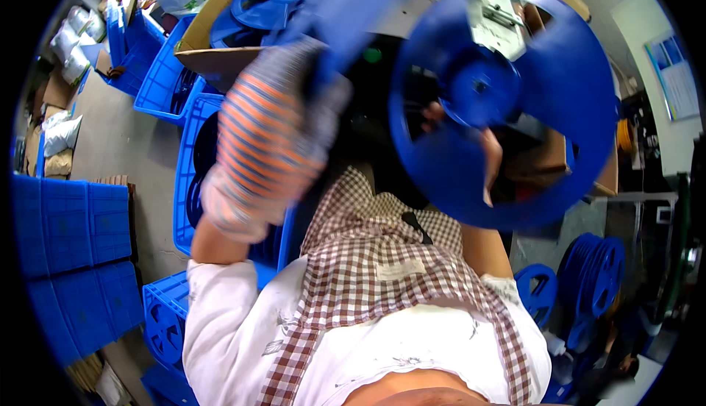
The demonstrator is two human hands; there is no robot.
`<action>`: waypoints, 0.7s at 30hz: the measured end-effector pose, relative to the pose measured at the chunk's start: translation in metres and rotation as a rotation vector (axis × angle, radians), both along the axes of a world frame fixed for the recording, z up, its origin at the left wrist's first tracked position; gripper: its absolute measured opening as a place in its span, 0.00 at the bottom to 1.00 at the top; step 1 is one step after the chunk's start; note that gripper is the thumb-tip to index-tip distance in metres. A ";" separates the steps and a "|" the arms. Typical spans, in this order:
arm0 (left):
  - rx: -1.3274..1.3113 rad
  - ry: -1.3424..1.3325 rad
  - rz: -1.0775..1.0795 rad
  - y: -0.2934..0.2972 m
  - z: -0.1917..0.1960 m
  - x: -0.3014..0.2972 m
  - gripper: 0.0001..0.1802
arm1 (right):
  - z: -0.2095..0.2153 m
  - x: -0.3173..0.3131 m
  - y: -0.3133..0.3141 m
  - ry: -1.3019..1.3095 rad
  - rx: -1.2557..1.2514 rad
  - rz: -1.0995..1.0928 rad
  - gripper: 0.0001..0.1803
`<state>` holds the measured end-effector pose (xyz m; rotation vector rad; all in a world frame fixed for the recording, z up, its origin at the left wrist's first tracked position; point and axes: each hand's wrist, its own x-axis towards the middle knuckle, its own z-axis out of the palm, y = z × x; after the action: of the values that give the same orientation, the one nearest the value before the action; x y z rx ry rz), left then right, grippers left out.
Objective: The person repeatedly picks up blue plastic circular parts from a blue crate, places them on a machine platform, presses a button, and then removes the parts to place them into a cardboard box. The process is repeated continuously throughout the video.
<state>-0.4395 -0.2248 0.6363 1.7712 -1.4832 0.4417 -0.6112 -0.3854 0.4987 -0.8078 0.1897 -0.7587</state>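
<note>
The bare fingers [491, 157] of the right hand [471, 148] curl through the cut-outs of a large blue reel [507, 104], gripping it raised at chest height, its flat face turned toward the person. The left hand [268, 137], in a striped knit glove, is lifted beside it, closed on a blurred blue piece [346, 9]. Below hangs a checked apron [368, 259] over a white shirt. Blue crates [165, 75] stand on the floor at left, and more reels [596, 281] lean at lower right.
</note>
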 end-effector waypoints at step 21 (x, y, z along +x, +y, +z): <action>0.359 0.734 -0.342 -0.075 -0.121 -0.078 0.43 | -0.020 -0.019 0.007 -0.028 -0.036 -0.037 0.39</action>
<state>-0.5177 -0.2994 0.5154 1.6233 -1.3143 -0.6265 -0.6304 -0.3784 0.4791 -0.8297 0.1663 -0.8095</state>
